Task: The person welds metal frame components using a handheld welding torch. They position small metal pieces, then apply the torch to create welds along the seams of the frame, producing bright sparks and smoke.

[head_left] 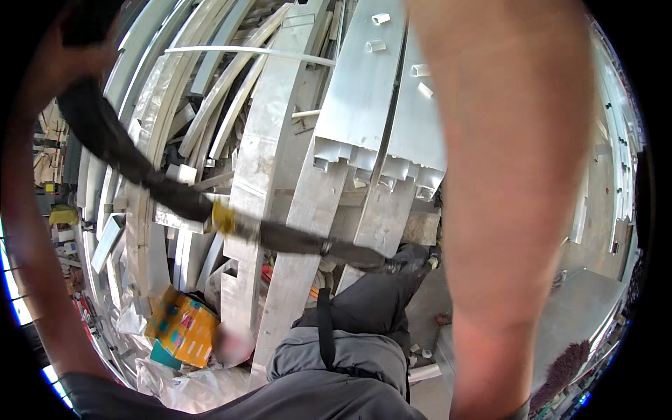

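Note:
At the upper left, my left hand [61, 70], blurred and dim, is closed around a thick black cable [175, 196] wrapped in tape. A dark part of it shows above the fingers. From below the hand the cable runs slanting down across the middle to near my legs, with a band of yellow tape [223, 218] around it. My right forearm [514, 182] rises large and close on the right, and its hand lies beyond the top edge. Under the cable lie long silvery metal profiles [255, 154], and wide smooth ones [360, 84] stand out at the upper middle.
Small cut metal pieces [376, 45] lie on the wide profiles. Offcuts and thin strips fill the gaps at left. A yellow-orange box [185, 327] and clear plastic sheeting [189, 392] lie at lower left. A grey sheet-like surface [581, 301] is at right.

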The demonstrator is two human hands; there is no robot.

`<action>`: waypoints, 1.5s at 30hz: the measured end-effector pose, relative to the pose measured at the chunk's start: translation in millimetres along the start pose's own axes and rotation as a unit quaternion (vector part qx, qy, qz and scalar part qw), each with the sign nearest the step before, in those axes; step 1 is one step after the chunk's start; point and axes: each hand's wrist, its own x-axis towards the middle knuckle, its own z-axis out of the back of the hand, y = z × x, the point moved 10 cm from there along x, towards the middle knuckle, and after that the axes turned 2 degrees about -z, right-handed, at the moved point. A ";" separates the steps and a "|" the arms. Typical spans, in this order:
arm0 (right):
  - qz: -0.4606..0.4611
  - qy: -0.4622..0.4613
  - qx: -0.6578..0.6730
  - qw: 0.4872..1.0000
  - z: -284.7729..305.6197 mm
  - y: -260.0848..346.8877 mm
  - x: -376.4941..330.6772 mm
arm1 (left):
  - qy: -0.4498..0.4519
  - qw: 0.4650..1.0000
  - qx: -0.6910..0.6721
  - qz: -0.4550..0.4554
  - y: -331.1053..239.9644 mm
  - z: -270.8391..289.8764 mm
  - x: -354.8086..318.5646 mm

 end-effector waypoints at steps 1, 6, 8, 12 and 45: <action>0.024 -0.034 -0.032 0.999 19.5 -2.8 1.6 | 0.021 0.998 -0.055 -0.027 -18.8 -40.2 21.3; 0.048 -0.050 0.077 0.995 25.4 -78.9 2.3 | 0.049 0.991 -0.124 0.024 -3.6 -91.1 -12.1; 0.036 -0.067 0.101 0.992 21.6 -113.0 -12.4 | 0.004 0.997 -0.039 -0.066 20.9 -109.8 -34.7; -0.027 -0.171 0.157 0.972 48.7 -200.0 -85.5 | 0.149 0.977 -0.153 0.021 28.3 -216.2 -91.6; -0.269 -0.314 0.106 0.904 151.3 -414.4 -186.5 | 0.154 0.974 -0.162 0.032 40.6 -421.3 -181.4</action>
